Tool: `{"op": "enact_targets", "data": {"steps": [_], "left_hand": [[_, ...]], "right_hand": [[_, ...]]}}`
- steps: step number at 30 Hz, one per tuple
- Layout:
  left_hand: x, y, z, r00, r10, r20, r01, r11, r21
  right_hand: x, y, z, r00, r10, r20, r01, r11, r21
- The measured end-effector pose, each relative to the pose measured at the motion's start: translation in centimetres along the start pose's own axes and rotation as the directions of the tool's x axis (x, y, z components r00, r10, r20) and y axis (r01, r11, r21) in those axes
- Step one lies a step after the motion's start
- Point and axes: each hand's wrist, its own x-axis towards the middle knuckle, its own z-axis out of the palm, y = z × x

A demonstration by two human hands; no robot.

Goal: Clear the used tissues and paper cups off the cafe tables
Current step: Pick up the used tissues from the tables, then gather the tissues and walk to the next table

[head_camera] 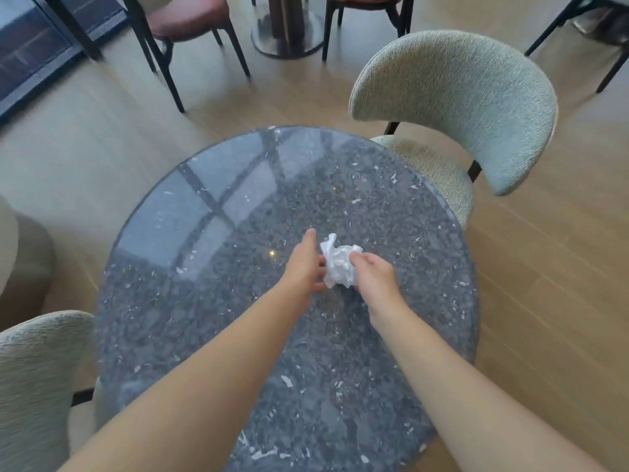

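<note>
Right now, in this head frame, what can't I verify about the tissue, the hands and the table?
- Tissue: its underside and whether it touches the table are hidden by both hands.
- Right hand: its fingers curl out of sight behind the tissue, so the grip is unclear.
- Left hand: the palm faces away; contact is uncertain.
- Table: the near edge is cut off by the bottom border and the forearms.
- Paper cups: none visible.

A crumpled white tissue (338, 265) sits as a loose wad near the middle of the round, dark speckled stone bench (211, 240). It is bunched and creased, with one peak sticking up at its far left, held between the two hands.
</note>
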Motion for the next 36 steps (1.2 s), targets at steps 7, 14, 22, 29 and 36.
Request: {"op": "enact_targets", "data": {"steps": [7,14,22,29,36], "left_hand": [[-0.3,1.0,-0.4,0.991,0.120,0.050,-0.119,0.993,-0.023],[-2.3,6.4,0.6,0.961,0.272,0.044,-0.268,0.960,-0.086],[-8.6,11.3,4.7,0.904,0.355,0.239,-0.354,0.934,-0.048],[-16.5,15.3,12.3,0.780,0.407,0.475,-0.472,0.881,0.019],[-25.1,18.0,23.5,0.618,0.429,0.659,-0.549,0.835,-0.029]], "right_hand": [[0.0,-1.6,1.0,0.997,-0.077,-0.009,0.078,0.993,0.085],[-2.5,-7.2,-1.0,0.982,-0.190,-0.018,0.190,0.965,0.182],[-7.8,-14.0,-6.4,0.932,-0.337,-0.132,0.357,0.917,0.178],[-13.6,-19.8,-14.9,0.846,-0.413,-0.336,0.495,0.843,0.210],[-19.7,-24.0,-26.9,0.670,-0.505,-0.544,0.680,0.712,0.177]]}}
